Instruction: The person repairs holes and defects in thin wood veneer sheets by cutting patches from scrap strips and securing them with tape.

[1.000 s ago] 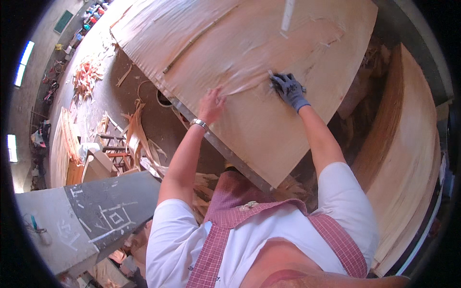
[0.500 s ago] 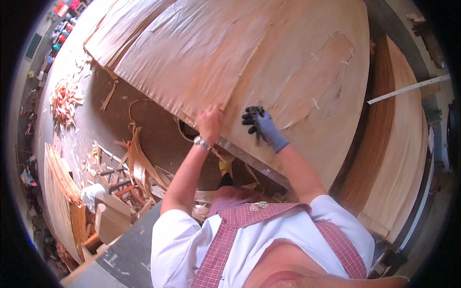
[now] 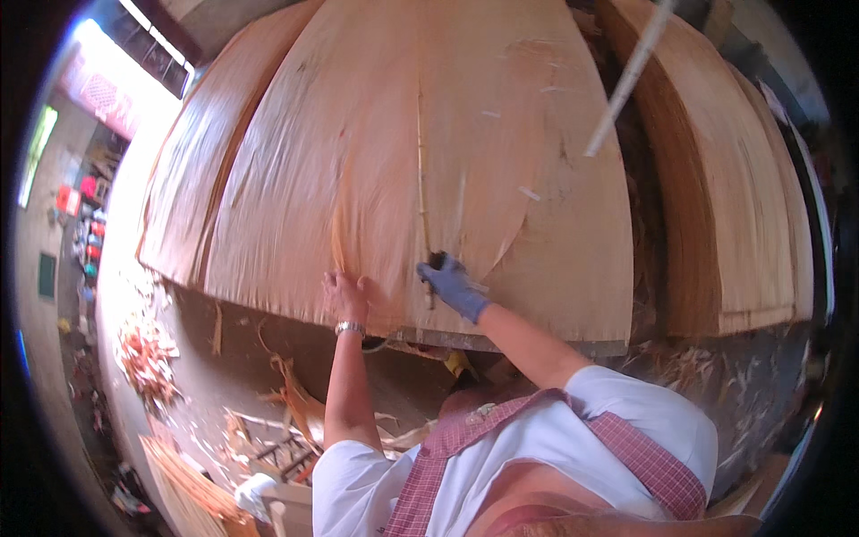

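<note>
A thin wood strip [image 3: 420, 170] runs lengthwise up the veneer stack [image 3: 555, 268], away from its near edge. The gloved right hand [image 3: 450, 280] seems pinched on its near end; the left hand [image 3: 347, 295] lies flat, fingers together.

wood scraps [image 3: 148, 353] on floor [image 3: 233, 349]; white pipe [image 3: 626, 76].

Veneer stack [image 3: 403, 161] on bench [image 3: 501, 342]; scraps on floor [image 3: 224, 349].

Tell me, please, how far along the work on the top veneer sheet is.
Done: a large veneer sheet lies spread on the stack. In hand: the bare left hand presses its near edge, and the gloved right hand grips at a long split. Left: the split remains open; scraps litter the floor.
</note>
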A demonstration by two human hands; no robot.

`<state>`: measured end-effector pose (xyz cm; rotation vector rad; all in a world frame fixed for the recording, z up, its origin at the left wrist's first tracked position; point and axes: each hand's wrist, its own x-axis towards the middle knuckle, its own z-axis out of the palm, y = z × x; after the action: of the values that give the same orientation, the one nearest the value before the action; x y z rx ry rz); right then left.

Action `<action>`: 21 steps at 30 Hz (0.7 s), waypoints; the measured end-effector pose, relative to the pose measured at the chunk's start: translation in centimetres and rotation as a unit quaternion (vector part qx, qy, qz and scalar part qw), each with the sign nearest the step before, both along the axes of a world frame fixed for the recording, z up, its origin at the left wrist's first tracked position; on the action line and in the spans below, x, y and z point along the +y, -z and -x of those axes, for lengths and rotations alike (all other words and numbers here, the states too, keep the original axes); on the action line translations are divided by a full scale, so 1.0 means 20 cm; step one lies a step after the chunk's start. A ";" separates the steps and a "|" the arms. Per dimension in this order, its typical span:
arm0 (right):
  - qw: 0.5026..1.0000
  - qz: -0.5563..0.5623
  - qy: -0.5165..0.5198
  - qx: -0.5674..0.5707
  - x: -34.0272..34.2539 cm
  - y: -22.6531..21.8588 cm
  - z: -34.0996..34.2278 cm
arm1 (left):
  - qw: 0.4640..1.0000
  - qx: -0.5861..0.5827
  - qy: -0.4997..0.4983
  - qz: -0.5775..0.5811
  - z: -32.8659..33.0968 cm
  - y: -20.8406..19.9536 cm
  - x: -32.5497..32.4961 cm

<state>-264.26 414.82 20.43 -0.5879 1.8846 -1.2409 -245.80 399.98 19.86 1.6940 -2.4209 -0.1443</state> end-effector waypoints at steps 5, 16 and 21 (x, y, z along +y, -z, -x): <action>0.984 0.011 0.145 0.105 0.97 0.18 0.32 | 0.985 0.104 0.025 -0.135 0.23 -0.18 0.11; 0.899 -0.119 0.120 0.405 2.22 -0.01 0.34 | 0.850 0.192 0.484 -0.072 1.82 -0.46 1.37; 0.906 -0.091 0.197 0.363 2.26 0.20 0.38 | 0.815 0.094 0.558 -0.129 2.35 -0.40 1.99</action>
<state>-271.95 459.96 16.38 -0.6421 2.8259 -1.1503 -292.74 439.85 27.96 0.0530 -2.9440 -0.7601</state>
